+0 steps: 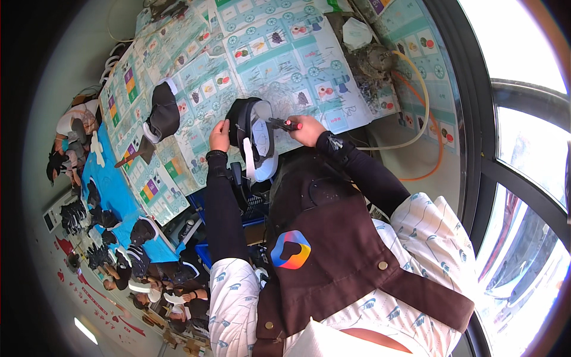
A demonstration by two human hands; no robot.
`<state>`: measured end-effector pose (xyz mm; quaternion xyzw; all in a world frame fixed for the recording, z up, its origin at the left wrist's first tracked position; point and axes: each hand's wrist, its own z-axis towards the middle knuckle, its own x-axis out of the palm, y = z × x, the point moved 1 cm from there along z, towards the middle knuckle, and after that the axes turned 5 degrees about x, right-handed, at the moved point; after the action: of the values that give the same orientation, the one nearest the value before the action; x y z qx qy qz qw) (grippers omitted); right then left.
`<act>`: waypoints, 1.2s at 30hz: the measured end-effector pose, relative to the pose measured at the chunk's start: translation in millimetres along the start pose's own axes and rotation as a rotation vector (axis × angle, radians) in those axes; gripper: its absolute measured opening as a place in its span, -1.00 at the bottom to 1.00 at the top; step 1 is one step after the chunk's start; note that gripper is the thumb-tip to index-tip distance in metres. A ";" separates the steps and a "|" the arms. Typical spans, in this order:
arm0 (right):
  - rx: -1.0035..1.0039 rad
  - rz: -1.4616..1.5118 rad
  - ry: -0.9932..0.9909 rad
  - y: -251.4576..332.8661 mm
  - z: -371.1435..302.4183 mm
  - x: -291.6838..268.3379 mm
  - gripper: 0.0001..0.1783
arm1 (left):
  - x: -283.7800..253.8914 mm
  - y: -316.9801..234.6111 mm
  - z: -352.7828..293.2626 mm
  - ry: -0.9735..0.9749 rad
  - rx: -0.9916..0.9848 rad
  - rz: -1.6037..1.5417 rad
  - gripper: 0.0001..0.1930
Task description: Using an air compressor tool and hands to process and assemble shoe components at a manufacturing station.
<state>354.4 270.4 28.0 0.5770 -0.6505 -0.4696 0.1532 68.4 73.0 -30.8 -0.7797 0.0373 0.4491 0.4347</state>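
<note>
Head view: shoe [254,140] at table edge, centre frame, black upper with white sole, sole side turned up toward camera, tilted. Left hand [219,135] closed on shoe's left side, fingers wrapped around black upper. Right hand [307,130] closed around small tool [282,124] with dark shaft and red grip, tip touching white sole. Both forearms in black sleeves [223,202], entering from lower edge. Brown apron [333,250] with round coloured patch over white patterned shirt, lower frame.

Table covered with printed paper sheets [285,59], teal and white with small picture squares. Second black shoe [162,113] with white trim lying on sheets, left of held shoe, well apart from it. Brush-like tool [132,156] just below that shoe on the sheets. Grey dirty lump of material [372,62] upper right on table, white mask-like piece [355,33] above it. Cream and orange hoses [423,101] looping along right table edge. Blue-covered bench [113,184] far left with more black shoes in a row; other people seated along it, hands too small to tell. Window frame [476,149] curving down right side.
</note>
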 end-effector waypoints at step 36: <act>-0.028 -0.011 0.104 1.2 -0.8 -0.6 -0.64 | 3.0 3.4 -0.5 -0.041 0.018 -0.042 -0.61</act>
<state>354.5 270.4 29.5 0.6020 -0.6318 -0.4489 0.1923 68.9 71.5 -35.0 -0.7670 0.0159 0.4556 0.4515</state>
